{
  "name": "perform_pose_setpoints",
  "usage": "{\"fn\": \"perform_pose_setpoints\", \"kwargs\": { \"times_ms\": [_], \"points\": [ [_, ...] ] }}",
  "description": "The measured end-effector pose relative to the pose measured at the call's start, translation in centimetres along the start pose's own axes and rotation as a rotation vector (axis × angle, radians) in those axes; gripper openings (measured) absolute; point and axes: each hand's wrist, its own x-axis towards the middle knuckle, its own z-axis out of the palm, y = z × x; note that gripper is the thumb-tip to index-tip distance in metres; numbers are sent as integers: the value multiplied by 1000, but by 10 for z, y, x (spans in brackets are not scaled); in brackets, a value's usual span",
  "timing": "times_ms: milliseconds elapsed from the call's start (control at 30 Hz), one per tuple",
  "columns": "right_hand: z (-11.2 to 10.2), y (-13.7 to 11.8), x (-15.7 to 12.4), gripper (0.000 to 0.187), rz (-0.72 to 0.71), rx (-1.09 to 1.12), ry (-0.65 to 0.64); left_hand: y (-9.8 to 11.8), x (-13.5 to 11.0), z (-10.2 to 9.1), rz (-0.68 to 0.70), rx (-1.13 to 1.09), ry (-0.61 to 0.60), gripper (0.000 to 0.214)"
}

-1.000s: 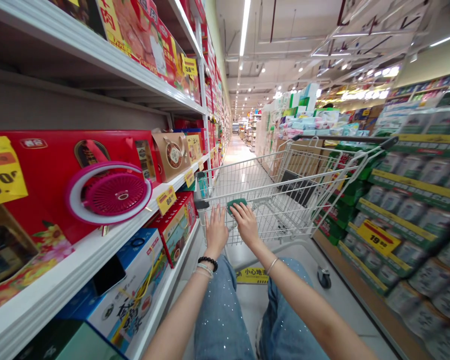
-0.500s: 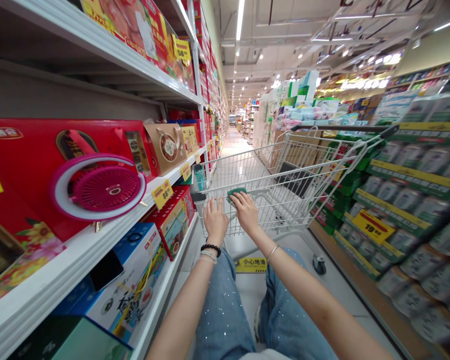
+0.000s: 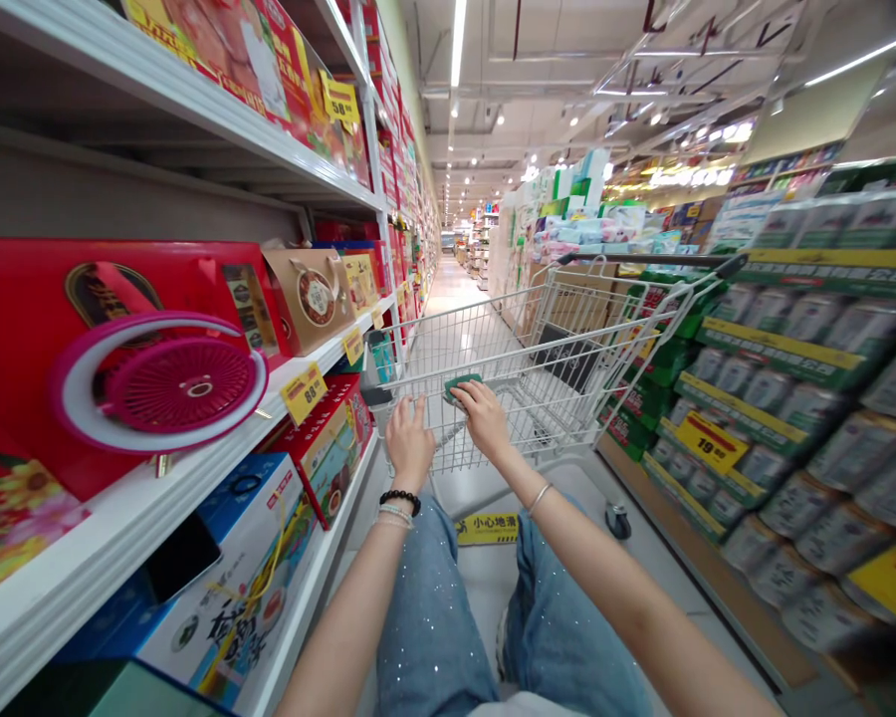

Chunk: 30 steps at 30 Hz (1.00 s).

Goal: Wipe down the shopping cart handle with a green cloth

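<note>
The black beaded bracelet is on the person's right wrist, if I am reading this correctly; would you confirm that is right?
No: the black beaded bracelet is on the left wrist, not the right, as the head view shows, just behind the left hand on the shopping cart.

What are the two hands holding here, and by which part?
The shopping cart, by its handle: the left hand and right hand both grip it.
</note>
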Motion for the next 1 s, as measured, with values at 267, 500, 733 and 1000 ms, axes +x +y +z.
{"fn": "perform_pose_setpoints", "kwargs": {
  "times_ms": [267, 500, 733, 1000],
  "points": [
    [3, 12, 0, 49, 11, -57, 60, -1, -1, -2, -21, -8, -7, 64],
    [-11, 15, 4, 49, -11, -63, -18, -1, 1, -6, -9, 19, -18, 65],
    [-8, 23, 1, 55, 36, -130, 5, 1, 3, -6, -31, 7, -26, 63],
    [-23, 30, -3, 61, -8, -20, 84, 30, 1, -9, 165, 9, -72, 64]
  ]
}}
